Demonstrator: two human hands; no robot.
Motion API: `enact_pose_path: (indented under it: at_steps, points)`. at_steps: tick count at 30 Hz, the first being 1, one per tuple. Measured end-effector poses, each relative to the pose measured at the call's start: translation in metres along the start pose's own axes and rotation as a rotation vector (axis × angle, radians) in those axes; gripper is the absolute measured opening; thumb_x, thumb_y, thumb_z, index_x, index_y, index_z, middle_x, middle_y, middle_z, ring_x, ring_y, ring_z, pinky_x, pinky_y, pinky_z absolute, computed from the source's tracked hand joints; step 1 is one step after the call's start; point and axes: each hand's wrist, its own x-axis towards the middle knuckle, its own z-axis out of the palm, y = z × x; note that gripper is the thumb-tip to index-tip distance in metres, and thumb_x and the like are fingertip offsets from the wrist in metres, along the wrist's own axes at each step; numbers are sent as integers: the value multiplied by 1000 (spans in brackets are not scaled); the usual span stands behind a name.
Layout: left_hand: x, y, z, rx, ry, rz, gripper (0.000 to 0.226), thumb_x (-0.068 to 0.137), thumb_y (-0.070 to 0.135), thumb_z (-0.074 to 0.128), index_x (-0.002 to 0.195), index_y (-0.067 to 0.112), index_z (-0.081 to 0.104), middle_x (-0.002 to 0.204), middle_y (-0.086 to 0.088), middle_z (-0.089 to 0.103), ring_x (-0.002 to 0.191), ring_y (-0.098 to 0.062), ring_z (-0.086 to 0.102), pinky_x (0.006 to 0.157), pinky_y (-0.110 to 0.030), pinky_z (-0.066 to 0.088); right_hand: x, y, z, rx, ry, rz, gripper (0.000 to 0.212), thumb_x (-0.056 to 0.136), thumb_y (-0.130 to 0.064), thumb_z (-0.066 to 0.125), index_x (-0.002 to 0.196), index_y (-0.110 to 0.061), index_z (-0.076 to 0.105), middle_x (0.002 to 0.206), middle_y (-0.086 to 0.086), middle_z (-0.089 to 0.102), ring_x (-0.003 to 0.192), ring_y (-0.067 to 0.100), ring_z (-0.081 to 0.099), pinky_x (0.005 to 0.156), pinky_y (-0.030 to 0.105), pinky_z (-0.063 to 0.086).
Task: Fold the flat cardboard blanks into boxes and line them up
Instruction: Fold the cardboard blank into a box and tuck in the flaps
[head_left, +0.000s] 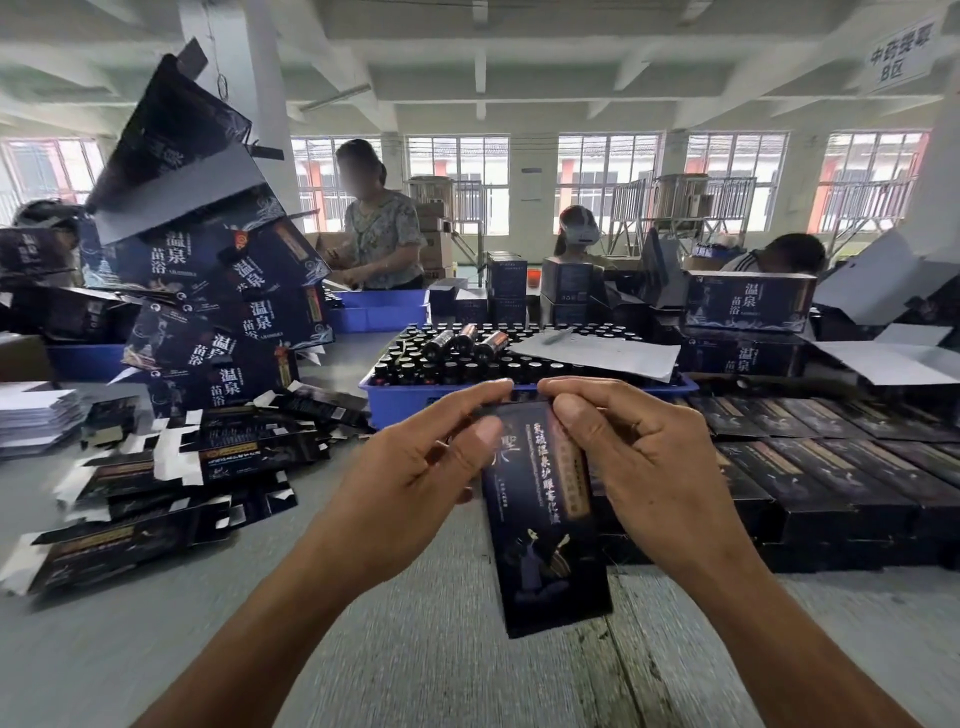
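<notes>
Mid-task. Left hand (415, 457) and right hand (639, 452) both pinch the top end of one dark box (545, 519), held upright above the worktop (415, 649); fingers curled on its top flap. Finished boxes (831, 478) sit lined up at right. Flat blanks (171, 467) lie piled at left, many unfolded.

The top end of the dark printed cardboard carton (545, 525) is hidden behind both hands' fingers; at ten o'clock, scattered flat dark blanks (171, 478) blur together.
</notes>
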Motion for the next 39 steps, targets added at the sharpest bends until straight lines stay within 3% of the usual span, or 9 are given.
enact_pose_path:
  at_steps: [3,14,18,22,25,28,32,37,39]
  points:
    - [-1,-1,2,26,-83,-5,45,91,57,53,135,61,45,119,16,67,103,-14,70,82,-36,62,1,3,0,22,44,6,17,96,-28,62,106,-28,76,96,-16,76,87,3,72,67,11,53]
    - [-1,2,1,-85,49,71,30,92,37,58,119,44,67,111,10,72,98,-17,73,75,-29,62,-2,-3,2,52,28,1,24,93,-37,58,110,-26,71,100,-21,72,91,-2,70,64,14,55]
    - [5,3,-16,-177,304,7,27,88,34,55,109,42,69,107,4,69,93,-12,70,67,-26,61,0,2,-1,-77,14,53,32,94,-47,57,125,-41,61,116,-26,67,100,-5,66,79,20,55]
    - [10,0,-44,-128,529,-92,21,104,27,47,115,36,63,93,8,74,89,-12,72,69,-35,62,-8,8,13,-313,-219,73,48,93,-44,64,135,-55,44,122,-42,48,103,-20,55,69,6,48]
    - [11,-7,-51,-70,507,-189,18,106,29,47,115,33,62,91,0,73,91,-23,72,75,-47,61,-23,12,38,-507,-325,-90,69,91,-42,68,144,-54,26,146,-38,29,124,-8,47,108,31,44]
    - [13,-13,-49,-31,401,-272,16,105,30,50,111,36,63,99,-8,72,89,-24,73,66,-42,63,-34,20,54,-737,-343,-278,87,82,-36,79,148,-45,23,166,-12,11,129,17,52,102,41,50]
    - [16,-24,-48,-34,286,-418,13,104,32,52,109,37,62,98,-9,73,78,-23,75,57,-36,60,-40,32,60,-931,-331,-346,83,76,-32,85,145,-33,39,159,1,36,106,23,63,76,39,60]
    - [14,-41,-52,108,149,-537,25,104,35,53,127,39,47,100,-3,69,76,-18,74,52,-28,57,-39,56,60,-913,-371,-269,25,100,-28,58,125,-27,65,119,-6,70,91,18,71,72,38,59]
    - [15,-47,-51,86,139,-531,28,102,26,57,130,29,51,104,-8,68,77,-19,75,53,-28,58,-38,70,58,-863,-406,-168,25,103,-27,52,124,-26,67,115,-9,71,95,16,69,80,37,56]
